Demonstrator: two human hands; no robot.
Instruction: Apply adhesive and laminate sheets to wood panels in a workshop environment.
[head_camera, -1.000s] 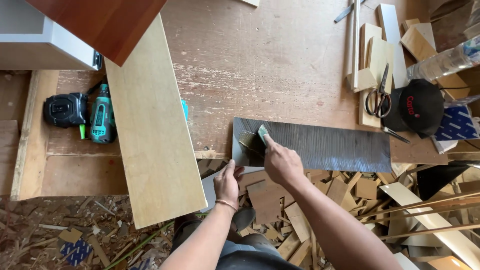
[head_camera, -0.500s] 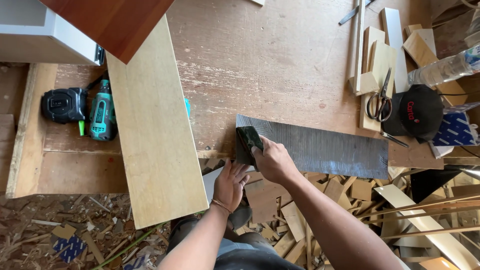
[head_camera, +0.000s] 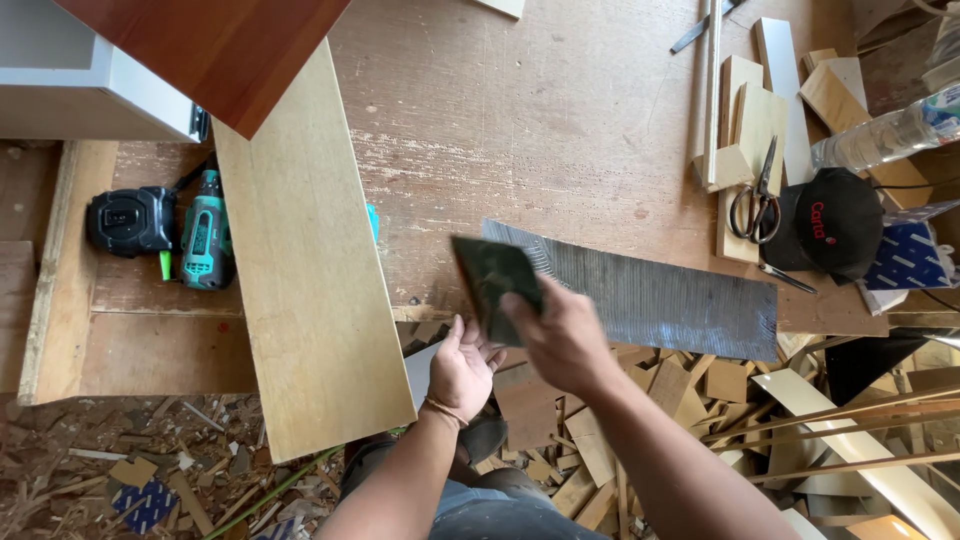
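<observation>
My right hand grips a dark green flat scraper-like pad, lifted and tilted at the left end of a long grey ridged strip that lies along the front edge of the worn wooden workbench. The pad is motion-blurred. My left hand sits just below the bench edge, palm up with fingers apart, touching the underside of the pad near my right hand.
A pale plank leans diagonally at left under a red-brown board. A teal drill and a black battery lie on a lower shelf. Scissors, a black cap, wood offcuts and a plastic bottle crowd the right. Scraps litter the floor.
My right hand lifted the green pad off the strip's left end and drew it back toward me; my left hand rose to meet it.
</observation>
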